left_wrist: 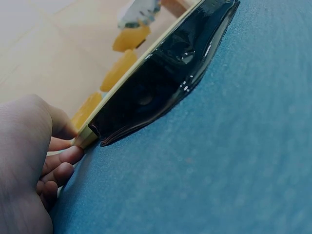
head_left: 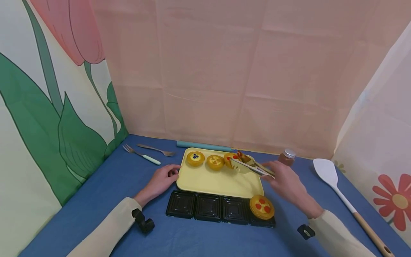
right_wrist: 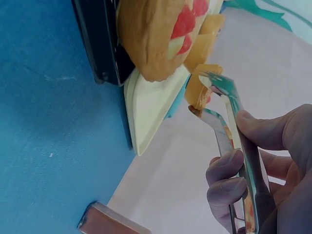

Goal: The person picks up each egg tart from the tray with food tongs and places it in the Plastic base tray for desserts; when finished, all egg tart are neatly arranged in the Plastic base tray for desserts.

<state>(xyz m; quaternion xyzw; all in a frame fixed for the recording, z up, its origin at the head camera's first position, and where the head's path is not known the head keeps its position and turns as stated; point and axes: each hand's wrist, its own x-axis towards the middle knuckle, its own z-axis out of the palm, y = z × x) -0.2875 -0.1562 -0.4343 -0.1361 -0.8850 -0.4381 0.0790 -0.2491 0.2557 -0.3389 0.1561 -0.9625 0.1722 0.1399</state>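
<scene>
My left hand (head_left: 163, 178) grips the left edge of a yellow tray (head_left: 205, 182), thumb on the rim and fingers curled below it in the left wrist view. In my right hand (head_left: 285, 180) is a pair of metal tongs (right_wrist: 249, 165), their parted tips at a red-topped tart (head_left: 228, 160) on the tray. To its left on the tray sit a tart with pale wedges (head_left: 215, 162) and one with dark berries (head_left: 195, 158). A larger red-topped tart (head_left: 262, 207) rests in the rightmost compartment of a black plastic tray (head_left: 208, 207), before the yellow one.
Two forks lie at the back left, one with a pale green handle (head_left: 151, 159) and one all metal (head_left: 155, 149). Behind the yellow tray runs a teal rod (head_left: 205, 146). A silver-lidded jar (head_left: 287, 157) stands behind my right hand. A white spatula (head_left: 345, 198) with a wooden handle lies far right.
</scene>
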